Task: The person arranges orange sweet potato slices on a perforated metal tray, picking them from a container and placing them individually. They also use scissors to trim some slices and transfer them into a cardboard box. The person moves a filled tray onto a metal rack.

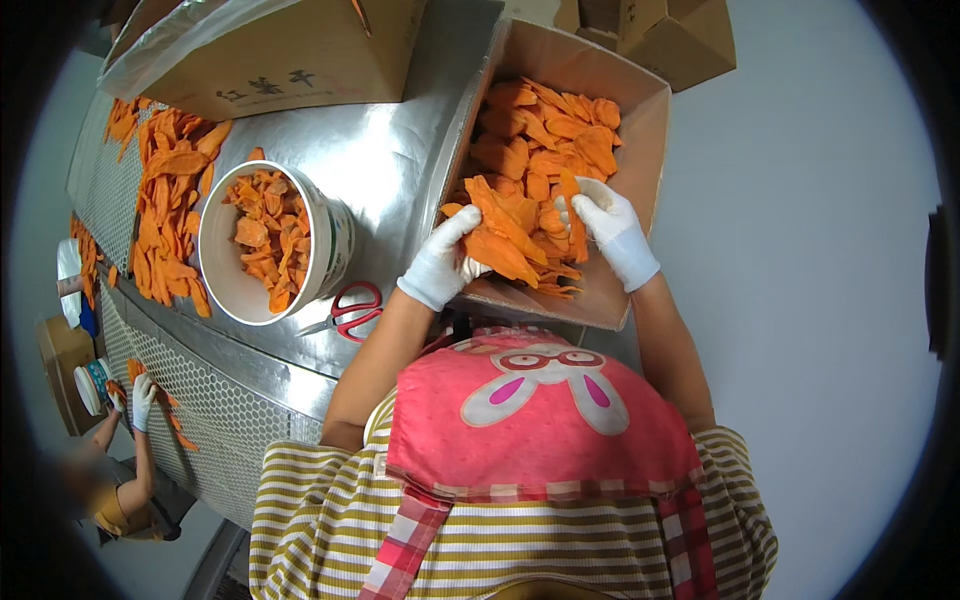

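Observation:
Both my hands wear white gloves and are over an open cardboard box (645,112) lined with clear plastic. Inside it lies a heap of orange dried sweet potato slices (555,135). My left hand (442,259) grips a small bunch of long slices (499,244) above the near left corner. Between the thumb and fingers of my right hand (609,225) stands one narrow slice (573,214), held near the box's right wall. The fingertips of my left hand are partly hidden behind the bunch.
Left of me on the steel table (375,157) are a white bucket (326,240) of small orange pieces, red-handled scissors (358,309) and a slice pile (169,202). A large carton (300,67) stands behind. At lower left, another person's gloved hands (142,397) work over a mesh conveyor (202,405).

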{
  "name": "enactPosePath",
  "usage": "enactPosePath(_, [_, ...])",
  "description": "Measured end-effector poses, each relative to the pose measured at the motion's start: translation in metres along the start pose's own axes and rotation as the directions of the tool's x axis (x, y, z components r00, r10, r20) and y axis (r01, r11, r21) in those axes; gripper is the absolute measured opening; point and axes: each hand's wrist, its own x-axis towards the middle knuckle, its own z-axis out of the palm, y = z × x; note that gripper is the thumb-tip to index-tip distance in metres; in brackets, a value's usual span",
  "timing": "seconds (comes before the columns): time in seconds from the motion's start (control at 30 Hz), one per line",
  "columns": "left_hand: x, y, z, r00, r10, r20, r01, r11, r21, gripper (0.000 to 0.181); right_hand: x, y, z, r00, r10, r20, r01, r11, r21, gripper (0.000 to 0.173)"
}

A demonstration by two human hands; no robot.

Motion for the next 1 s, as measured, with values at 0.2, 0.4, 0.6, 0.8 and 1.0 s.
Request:
enactPosePath(0.2, [-0.001, -0.001, -0.003, 1.0, -0.013, -0.009, 0.013, 0.998, 0.064, 0.048, 0.005, 0.035, -0.033, 0.952, -0.132, 0.275, 0.302, 0.541, -0.785, 0.039])
enactPosePath(0.4, [0.006, -0.008, 0.005, 0.999, 0.013, -0.04, -0.008, 0.991, 0.132, 0.051, -0.011, 0.003, 0.011, 0.957, 0.001, 0.291, 0.078, 0.962, -0.26, 0.044])
enactPosePath(0.6, [0.005, -0.015, 0.012, 1.0, 0.022, -0.018, -0.018, 0.981, 0.193, 0.046, -0.005, 0.008, 0.018, 0.988, -0.026, 0.151, 0.041, 0.994, -0.097, 0.032])
enactPosePath(0.8, [0.004, -0.027, 0.013, 0.995, 0.047, -0.093, -0.019, 0.958, 0.286, 0.043, -0.004, 0.015, 0.017, 0.992, -0.02, 0.126, 0.063, 0.935, -0.349, 0.031])
enactPosePath(1.0, [0.009, -0.03, 0.001, 0.994, 0.072, -0.087, -0.041, 0.949, 0.314, 0.043, -0.015, 0.017, 0.026, 0.981, -0.072, 0.18, 0.106, 0.976, -0.188, 0.047])
